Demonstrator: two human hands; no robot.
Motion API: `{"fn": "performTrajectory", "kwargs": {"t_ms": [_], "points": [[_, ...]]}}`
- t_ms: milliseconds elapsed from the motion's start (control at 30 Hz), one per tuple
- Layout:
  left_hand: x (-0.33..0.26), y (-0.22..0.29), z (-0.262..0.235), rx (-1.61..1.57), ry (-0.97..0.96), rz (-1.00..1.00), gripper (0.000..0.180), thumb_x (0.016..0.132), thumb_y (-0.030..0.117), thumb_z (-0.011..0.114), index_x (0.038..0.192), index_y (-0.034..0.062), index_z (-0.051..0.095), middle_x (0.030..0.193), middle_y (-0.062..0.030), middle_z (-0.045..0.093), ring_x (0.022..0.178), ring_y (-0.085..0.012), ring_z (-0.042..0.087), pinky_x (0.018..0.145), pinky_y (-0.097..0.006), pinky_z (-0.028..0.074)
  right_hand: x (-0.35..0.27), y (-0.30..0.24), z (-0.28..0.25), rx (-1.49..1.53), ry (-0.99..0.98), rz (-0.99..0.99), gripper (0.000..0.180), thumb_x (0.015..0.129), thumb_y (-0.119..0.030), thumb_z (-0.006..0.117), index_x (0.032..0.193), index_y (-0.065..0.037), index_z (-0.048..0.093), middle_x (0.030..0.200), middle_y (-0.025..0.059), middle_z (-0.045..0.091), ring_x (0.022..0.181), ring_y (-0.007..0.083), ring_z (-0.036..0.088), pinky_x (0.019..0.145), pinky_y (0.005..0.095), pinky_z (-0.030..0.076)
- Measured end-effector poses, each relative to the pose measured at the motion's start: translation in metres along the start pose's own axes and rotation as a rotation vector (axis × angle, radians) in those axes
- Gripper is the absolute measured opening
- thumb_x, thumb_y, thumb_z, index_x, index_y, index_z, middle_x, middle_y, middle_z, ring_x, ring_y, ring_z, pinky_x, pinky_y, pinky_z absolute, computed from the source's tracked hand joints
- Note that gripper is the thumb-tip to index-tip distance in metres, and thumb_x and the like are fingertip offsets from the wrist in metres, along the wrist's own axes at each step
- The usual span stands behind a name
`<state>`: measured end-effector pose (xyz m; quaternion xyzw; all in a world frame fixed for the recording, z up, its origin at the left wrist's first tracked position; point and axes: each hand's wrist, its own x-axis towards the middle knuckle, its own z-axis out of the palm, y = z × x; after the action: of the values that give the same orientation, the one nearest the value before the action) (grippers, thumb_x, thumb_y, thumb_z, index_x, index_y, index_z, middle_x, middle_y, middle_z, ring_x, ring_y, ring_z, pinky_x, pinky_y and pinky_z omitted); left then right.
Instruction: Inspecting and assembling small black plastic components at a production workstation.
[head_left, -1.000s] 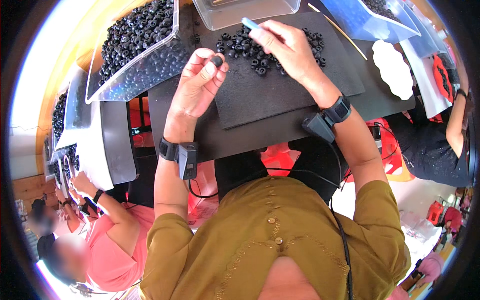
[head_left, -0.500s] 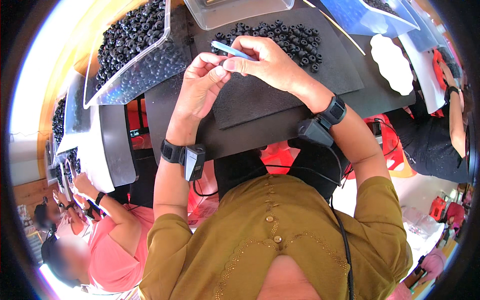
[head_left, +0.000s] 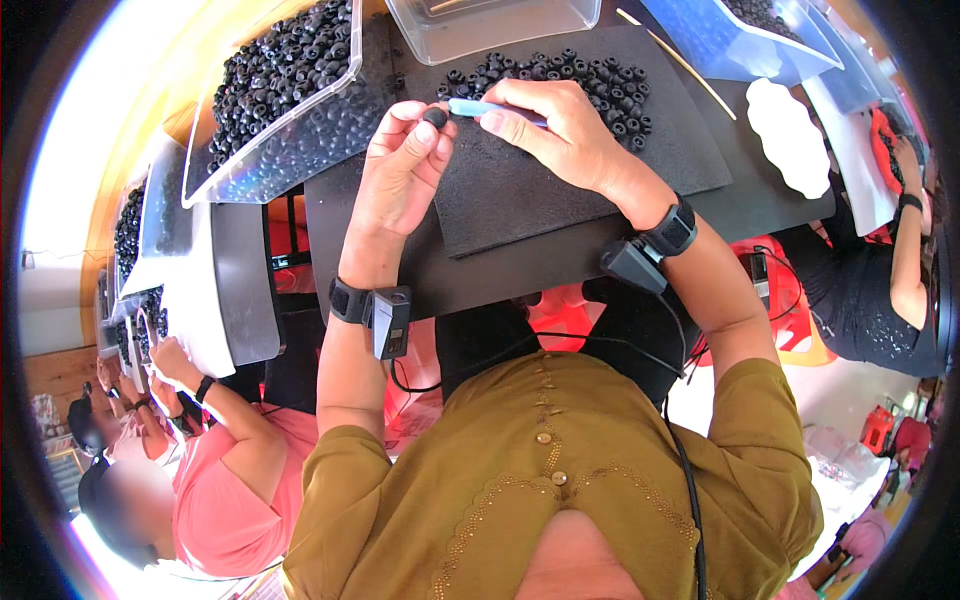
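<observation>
We have just brought our hands together: left hand (head_left: 405,165) pinching a small black ring (head_left: 435,117), right hand (head_left: 560,130) now aiming a light-blue stick (head_left: 490,108) into it above the table (head_left: 480,270).

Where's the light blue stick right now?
Head view, top centre: the light blue stick is pinched in the right hand, its tip beside the small black ring in the left hand.

Bright daylight floods in from the left of the black mat (head_left: 560,200), blowing out the rim there to white. The clear tray (head_left: 290,110) beside it catches glare. Focus is sharp near the mat; straight edges bow strongly toward the dark circular border.
</observation>
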<state>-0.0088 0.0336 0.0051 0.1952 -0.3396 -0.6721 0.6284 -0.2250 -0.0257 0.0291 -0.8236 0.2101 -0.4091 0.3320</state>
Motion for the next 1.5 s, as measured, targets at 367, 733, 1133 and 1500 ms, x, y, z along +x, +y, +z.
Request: {"fn": "performTrajectory", "kwargs": {"t_ms": [367,733,1133,1500], "points": [[0.0,0.003,0.0,0.014,0.012,0.044,0.016,0.092,0.001,0.065,0.106,0.008,0.062,0.109,-0.0062,0.066,0.097,-0.015,0.065,0.087,-0.025,0.055,-0.001,0.002,0.004,-0.266,0.051,-0.149,0.027,0.092,-0.03,0.067,0.098,-0.004,0.069,0.072,0.0111,0.061,0.058,0.0258,0.057,0.055,0.0338,0.044],[0.0,0.003,-0.001,0.079,0.006,0.073,0.015,0.092,0.001,0.066,0.105,0.0073,0.062,0.109,-0.0058,0.065,0.097,-0.0143,0.064,0.088,-0.027,0.054,-0.001,-0.003,0.004,-0.286,0.033,-0.079,0.03,0.093,-0.039,0.061,0.094,-0.01,0.067,0.077,0.0132,0.065,0.072,0.0364,0.064,0.061,0.045,0.05],[-0.001,0.002,0.0,0.076,-0.003,0.062,0.014,0.092,0.001,0.066,0.104,0.0063,0.062,0.108,-0.0067,0.065,0.096,-0.0157,0.064,0.086,-0.027,0.054,-0.001,-0.001,0.005,-0.279,0.046,-0.093,0.029,0.093,-0.039,0.06,0.092,-0.01,0.066,0.076,0.0134,0.065,0.071,0.0365,0.064,0.06,0.0456,0.05],[-0.003,-0.001,0.008,0.093,-0.185,0.015,0.015,0.089,0.002,0.069,0.1,0.01,0.062,0.104,-0.01,0.064,0.092,-0.0175,0.061,0.081,-0.026,0.05,0.003,0.015,0.003,-0.256,0.143,-0.005,0.029,0.093,-0.037,0.062,0.089,-0.008,0.067,0.072,0.0146,0.063,0.068,0.0376,0.063,0.059,0.0438,0.048]]}}
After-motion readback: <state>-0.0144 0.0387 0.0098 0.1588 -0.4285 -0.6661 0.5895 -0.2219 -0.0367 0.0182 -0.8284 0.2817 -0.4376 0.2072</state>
